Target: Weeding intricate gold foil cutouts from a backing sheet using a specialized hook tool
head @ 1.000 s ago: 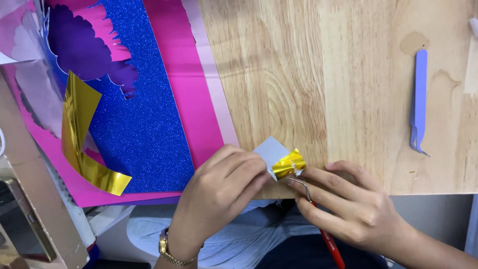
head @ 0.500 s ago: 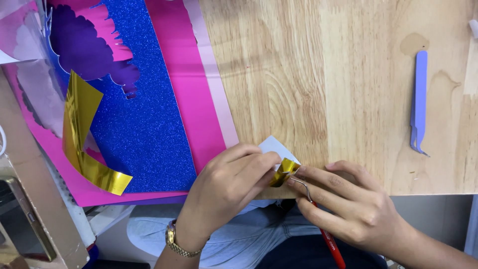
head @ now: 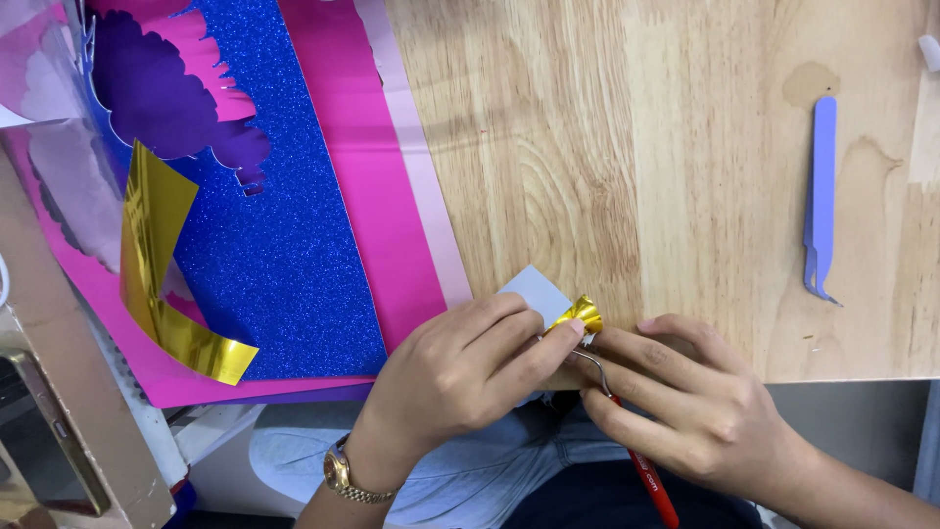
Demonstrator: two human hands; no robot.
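Gold foil [head: 578, 314], a small crumpled piece, sits at the near edge of the desk [head: 627, 176], pinched between the fingertips of both hands. Most of it is hidden by those fingers; only a bright folded tip shows. The left hand [head: 460, 377] is nearly closed, thumb and forefinger pressed on the foil, and it also covers most of a small white card [head: 534, 290] just behind the foil, so only one corner of the card can be seen. The right hand [head: 685, 402] is curled around a red-handled tool [head: 646, 480] with a bent metal tip that touches the foil; its handle runs off the bottom edge, and what kind of tool it is cannot be made out.

Left of the foil lie overlapping sheets: pink paper [head: 377, 196], then blue glitter paper [head: 274, 255], with a curled gold strip [head: 162, 284] on top and purple cut-outs [head: 162, 98] cut off by the upper edge. Well to the right of the foil rest lilac tweezers [head: 821, 196]. The desk is pale wood with visible grain. Below its edge, jeans [head: 470, 470] show, partly hidden by the arms. A wristwatch [head: 341, 475] circles the left wrist.
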